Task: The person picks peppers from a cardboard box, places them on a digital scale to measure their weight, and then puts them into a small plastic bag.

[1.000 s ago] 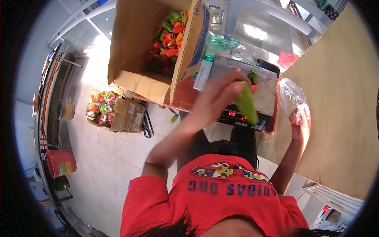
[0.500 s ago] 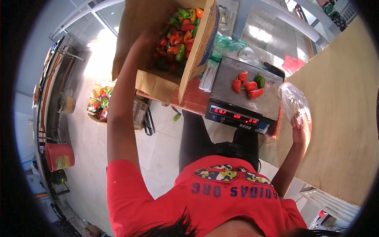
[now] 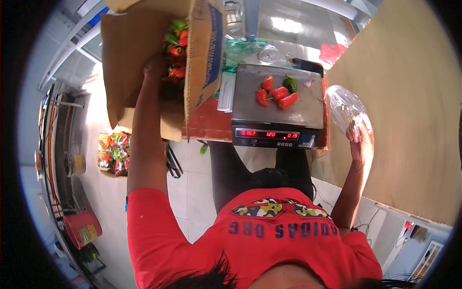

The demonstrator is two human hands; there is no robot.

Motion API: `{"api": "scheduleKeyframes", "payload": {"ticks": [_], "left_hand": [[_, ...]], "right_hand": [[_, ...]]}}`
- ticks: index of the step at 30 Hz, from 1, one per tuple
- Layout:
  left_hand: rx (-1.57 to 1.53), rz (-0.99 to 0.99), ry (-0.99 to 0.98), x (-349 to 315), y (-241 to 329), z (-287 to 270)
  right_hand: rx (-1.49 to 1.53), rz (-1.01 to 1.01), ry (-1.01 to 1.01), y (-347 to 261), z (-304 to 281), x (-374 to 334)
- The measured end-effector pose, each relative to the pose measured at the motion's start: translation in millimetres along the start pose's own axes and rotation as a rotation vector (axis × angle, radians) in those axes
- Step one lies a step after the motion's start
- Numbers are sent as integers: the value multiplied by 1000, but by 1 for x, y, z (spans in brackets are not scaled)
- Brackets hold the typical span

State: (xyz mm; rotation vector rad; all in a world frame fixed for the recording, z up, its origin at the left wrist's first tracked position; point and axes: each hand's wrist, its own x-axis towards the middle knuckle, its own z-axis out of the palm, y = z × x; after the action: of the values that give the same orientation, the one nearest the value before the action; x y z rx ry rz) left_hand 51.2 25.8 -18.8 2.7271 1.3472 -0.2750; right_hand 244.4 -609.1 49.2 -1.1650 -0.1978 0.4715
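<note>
My left hand [image 3: 156, 67] reaches down into a tall cardboard box [image 3: 126, 45], beside a pile of red, green and orange peppers [image 3: 178, 48]. Shadow hides its fingers, so whether they grip anything does not show. My right hand [image 3: 361, 137] is closed on the gathered end of a clear plastic bag [image 3: 345, 103], held up just right of the scale. Several red peppers [image 3: 288, 101] and a green pepper [image 3: 290, 84] lie loose on the metal plate of the digital scale [image 3: 245, 91], whose red display is lit.
The scale stands on a red table [image 3: 209, 120]. Green and clear plastic bags [image 3: 243, 50] lie behind it. A large wooden board [image 3: 399, 106] rises at the right. Bagged peppers fill a carton [image 3: 114, 153] on the floor at left, near a red bucket [image 3: 82, 229].
The whole view has turned, so box and scale appear farther left. My left hand remains inside the box, now lower along its inner side. My right hand still holds the bag.
</note>
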Motion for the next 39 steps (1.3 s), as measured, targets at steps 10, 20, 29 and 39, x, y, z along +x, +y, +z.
{"api": "scheduleKeyframes", "payload": {"ticks": [10, 20, 29, 39], "left_hand": [[-555, -9, -5, 22, -43, 31], [-403, 62, -112, -47, -74, -38], [-542, 64, -48, -30, -32, -21], [-82, 607, 302, -1, 16, -3]], "right_hand": [[8, 2, 84, 2, -14, 0], [31, 38, -21, 6, -1, 2], [-2, 8, -63, 7, 4, 2], [-72, 2, -81, 0, 28, 1]]}}
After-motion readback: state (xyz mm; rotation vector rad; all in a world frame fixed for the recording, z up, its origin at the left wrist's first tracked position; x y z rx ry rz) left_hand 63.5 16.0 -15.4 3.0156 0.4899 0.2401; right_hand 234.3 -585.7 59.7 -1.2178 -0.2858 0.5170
